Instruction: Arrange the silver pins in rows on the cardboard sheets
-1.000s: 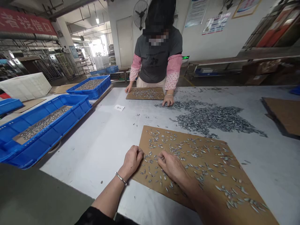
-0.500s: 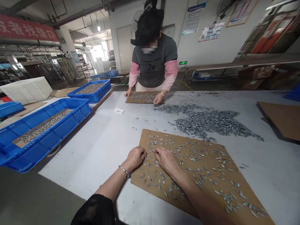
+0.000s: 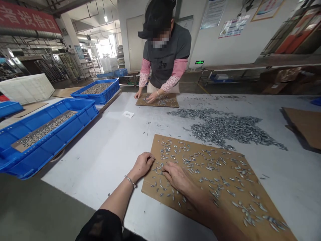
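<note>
A brown cardboard sheet [image 3: 225, 207] lies on the grey table [image 3: 112, 147] before me, strewn with several small silvery metal pieces [image 3: 213, 170]. My left hand [image 3: 142, 165] rests at the sheet's left edge, fingers curled in a loose fist; whether it holds anything is hidden. My right hand [image 3: 177, 177] lies flat on the sheet, fingers stretched over the pieces near its left part. A bracelet sits on my left wrist.
A big heap of the same metal pieces [image 3: 225, 129] lies beyond the sheet. Across the table a co-worker [image 3: 163, 57] handles pieces on another cardboard sheet [image 3: 173, 100]. Blue crates [image 3: 50, 134] with loaded sheets stand at the left. More cardboard [image 3: 304, 124] lies at the right.
My right hand has slid a little toward me across the pieces. The co-worker's hand has moved from the loose heap onto their own sheet.
</note>
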Motion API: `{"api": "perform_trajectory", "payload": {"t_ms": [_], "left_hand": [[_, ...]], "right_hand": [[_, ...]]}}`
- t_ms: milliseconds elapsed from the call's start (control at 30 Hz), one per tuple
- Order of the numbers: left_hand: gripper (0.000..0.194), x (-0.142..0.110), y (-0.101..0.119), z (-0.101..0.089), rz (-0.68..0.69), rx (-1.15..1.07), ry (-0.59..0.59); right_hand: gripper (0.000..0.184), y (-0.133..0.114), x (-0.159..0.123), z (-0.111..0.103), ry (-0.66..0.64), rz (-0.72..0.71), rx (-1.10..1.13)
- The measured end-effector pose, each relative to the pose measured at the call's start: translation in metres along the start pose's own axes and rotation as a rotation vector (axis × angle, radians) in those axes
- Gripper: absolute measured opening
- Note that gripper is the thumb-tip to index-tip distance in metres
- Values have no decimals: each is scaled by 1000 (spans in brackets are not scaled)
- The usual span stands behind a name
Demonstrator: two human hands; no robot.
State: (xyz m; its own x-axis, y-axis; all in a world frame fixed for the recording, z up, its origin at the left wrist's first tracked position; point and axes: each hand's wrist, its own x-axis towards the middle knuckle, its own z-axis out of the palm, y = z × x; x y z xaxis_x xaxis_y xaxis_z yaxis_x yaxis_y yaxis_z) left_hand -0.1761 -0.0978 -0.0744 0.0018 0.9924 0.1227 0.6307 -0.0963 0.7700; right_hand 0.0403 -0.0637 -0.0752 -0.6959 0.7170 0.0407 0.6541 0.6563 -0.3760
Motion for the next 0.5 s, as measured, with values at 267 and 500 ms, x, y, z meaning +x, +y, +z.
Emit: {"api": "perform_trajectory", "payload": {"t_ms": [267, 500], "left_hand": [[21, -4, -4, -5, -49, -65, 48], [20, -8, 4, -4, -51, -75, 13]], "right_hand": [[16, -7, 7, -10, -117, 88, 90], [24, -16, 11, -13, -141, 104, -88]]}}
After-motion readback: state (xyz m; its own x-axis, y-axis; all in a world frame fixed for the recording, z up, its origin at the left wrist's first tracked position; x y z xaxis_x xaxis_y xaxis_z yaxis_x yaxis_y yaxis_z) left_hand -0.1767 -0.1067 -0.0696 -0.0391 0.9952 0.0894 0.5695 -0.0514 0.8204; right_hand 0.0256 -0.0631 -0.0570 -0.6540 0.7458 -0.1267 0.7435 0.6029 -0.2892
